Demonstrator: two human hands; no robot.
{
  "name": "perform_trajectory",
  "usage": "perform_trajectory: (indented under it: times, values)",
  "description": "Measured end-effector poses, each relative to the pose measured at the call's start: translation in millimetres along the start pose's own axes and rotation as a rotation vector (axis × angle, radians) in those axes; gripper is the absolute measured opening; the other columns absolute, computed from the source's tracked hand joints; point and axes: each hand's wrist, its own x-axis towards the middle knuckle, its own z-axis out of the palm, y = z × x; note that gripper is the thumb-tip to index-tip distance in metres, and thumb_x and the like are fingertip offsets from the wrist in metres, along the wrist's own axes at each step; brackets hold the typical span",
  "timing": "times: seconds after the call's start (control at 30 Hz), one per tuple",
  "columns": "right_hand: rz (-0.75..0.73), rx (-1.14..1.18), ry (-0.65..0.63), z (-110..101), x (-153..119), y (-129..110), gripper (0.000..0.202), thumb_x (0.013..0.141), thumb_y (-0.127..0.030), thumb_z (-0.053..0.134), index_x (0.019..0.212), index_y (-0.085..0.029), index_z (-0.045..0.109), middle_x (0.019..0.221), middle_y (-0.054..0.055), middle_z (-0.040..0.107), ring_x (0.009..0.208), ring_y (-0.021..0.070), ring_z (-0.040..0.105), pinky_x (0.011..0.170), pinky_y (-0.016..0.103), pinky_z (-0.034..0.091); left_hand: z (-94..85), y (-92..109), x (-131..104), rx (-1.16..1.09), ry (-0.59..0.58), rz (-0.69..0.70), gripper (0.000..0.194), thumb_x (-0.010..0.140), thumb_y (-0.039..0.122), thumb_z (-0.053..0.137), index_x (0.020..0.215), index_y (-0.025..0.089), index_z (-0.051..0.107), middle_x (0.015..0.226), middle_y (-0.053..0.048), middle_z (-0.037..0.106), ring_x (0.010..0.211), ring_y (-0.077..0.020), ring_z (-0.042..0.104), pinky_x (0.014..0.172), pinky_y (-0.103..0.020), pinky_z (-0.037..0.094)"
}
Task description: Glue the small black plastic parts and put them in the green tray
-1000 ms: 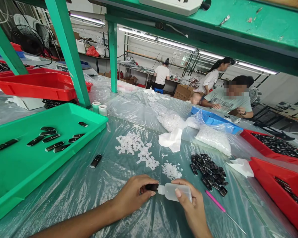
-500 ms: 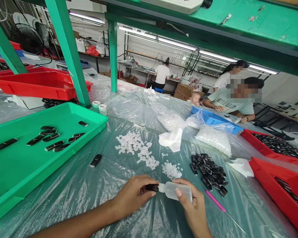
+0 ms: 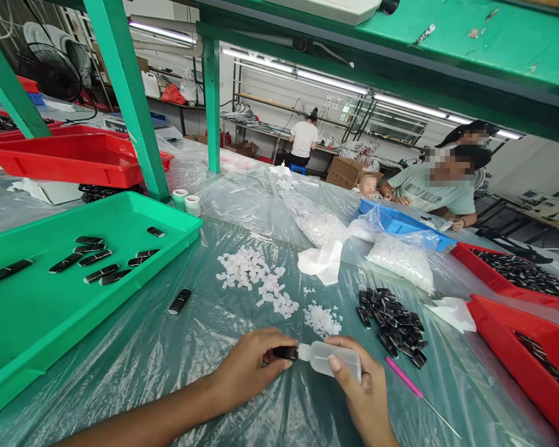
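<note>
Between thumb and fingers, my left hand [image 3: 251, 363] pinches a small black plastic case [image 3: 286, 352]. My right hand [image 3: 361, 385] is wrapped round a translucent squeeze bottle [image 3: 333, 359], tilted nearly level, with its nozzle end against the case's right end; the tip itself is hidden. A heap of black cases [image 3: 391, 320] lies beyond my right hand, and a pink-handled needle tool [image 3: 405, 377] beside it. Ahead of my hands are a pile of tiny white bits [image 3: 323, 320] and a pile of larger white pieces [image 3: 246, 268]. One single black case [image 3: 180, 301] lies further left.
At left stands a green tray [image 3: 23, 323] holding several black cases. Red trays [image 3: 507, 347] line the right side. Bags of white pieces [image 3: 400, 259] and a blue tray [image 3: 400, 222] lie further back. A green post [image 3: 125, 93] rises at left; co-workers [image 3: 447, 186] sit beyond.
Both my hands, the case and the bottle stay practically in place. In the background, the standing person at right has shifted to the right, and the seated co-worker leans slightly differently.
</note>
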Motion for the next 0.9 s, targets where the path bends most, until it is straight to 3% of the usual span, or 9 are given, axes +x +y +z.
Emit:
perform_trajectory:
  times: [0.33,0.6,0.73,0.9]
  values:
    - [0.004,0.013,-0.013,1.4,-0.1,0.9,0.025,0.073,-0.041,0.061,0.081,-0.018,0.067,0.073,0.006,0.067,0.058,0.0186,0.06,0.047,0.023,0.047,-0.9,2.2,-0.8,-0.017,-0.015,-0.02,0.027,0.085,0.024,0.053,0.11,0.028,0.062,0.092,-0.003,0.063,0.078,-0.0166,0.057,0.063,-0.022,0.043]
    - [-0.058,-0.024,-0.034,-1.1,-2.9,0.1,0.021,0.071,-0.038,0.064,0.081,-0.019,0.067,0.074,0.005,0.067,0.059,0.0189,0.06,0.049,0.023,0.047,-0.2,2.6,-1.0,0.01,-0.011,-0.037,0.016,0.083,0.024,0.054,0.096,0.022,0.062,0.087,-0.003,0.062,0.072,-0.0153,0.054,0.058,-0.021,0.038]
    - [0.048,0.094,-0.082,-0.1,-2.7,2.2,0.026,0.071,-0.042,0.063,0.081,-0.019,0.066,0.072,0.005,0.065,0.059,0.0187,0.058,0.048,0.023,0.045,0.2,3.9,-1.9,0.015,-0.006,-0.038,0.006,0.082,0.022,0.054,0.087,0.021,0.056,0.076,0.001,0.058,0.064,-0.0127,0.05,0.055,-0.02,0.034]
    - [0.247,0.389,-0.076,6.5,-1.7,4.6,0.032,0.073,-0.049,0.06,0.084,-0.019,0.064,0.073,0.004,0.063,0.064,0.0188,0.057,0.054,0.024,0.045,-0.2,4.6,-2.5,-0.049,-0.02,-0.031,0.007,0.082,0.02,0.052,0.089,0.021,0.052,0.086,0.0,0.059,0.074,-0.0144,0.053,0.059,-0.02,0.036]
